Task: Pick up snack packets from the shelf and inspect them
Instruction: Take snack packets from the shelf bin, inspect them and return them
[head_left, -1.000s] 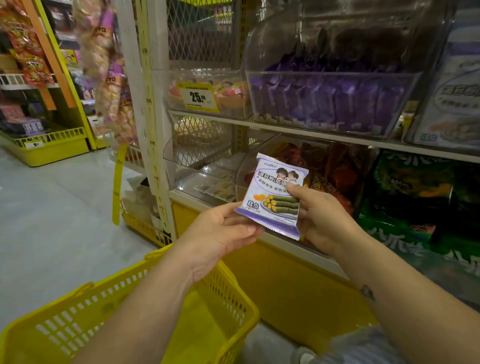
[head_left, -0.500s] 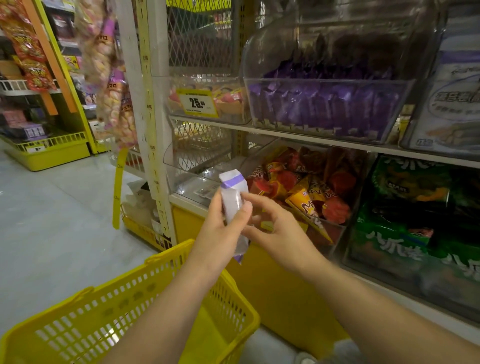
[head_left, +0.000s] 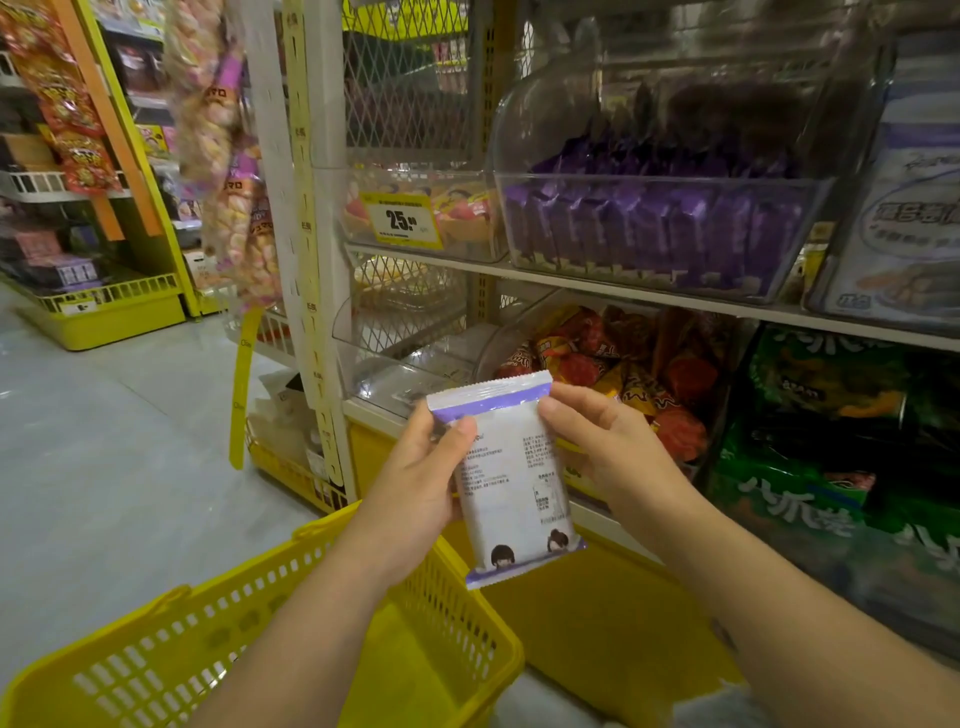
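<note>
1. White plastic with purple bands at top and bottom: the snack packet (head_left: 511, 478) stands nearly upright between my two hands, its top leaning a little to the left. The side with small print faces the camera, but I cannot read the print.
2. My left hand (head_left: 415, 488) grips the packet's left edge. The thumb lies across the printed face and the fingers are curled behind it, out of sight.
3. My right hand (head_left: 608, 447) pinches the upper right edge, its fingertips curled onto the packet just below the top band.
4. The packet is off the shelf (head_left: 649, 296), held in the air in front of the lower level. It sits above the far rim of the yellow basket (head_left: 171, 660), which is low beneath my left forearm.
5. On the shelf board above, a clear bin (head_left: 800, 228) holds purple packets (head_left: 649, 228) standing in a row. Just to its left, a yellow price tag (head_left: 401, 219) reading 25 hangs on the neighbouring bin.
6. Under that board, orange-red packets (head_left: 613, 364) lie heaped just behind the packet I hold. Green packets (head_left: 810, 415) sit to their right.
7. Grey floor (head_left: 104, 441) runs off to the left of the shelving.
</note>
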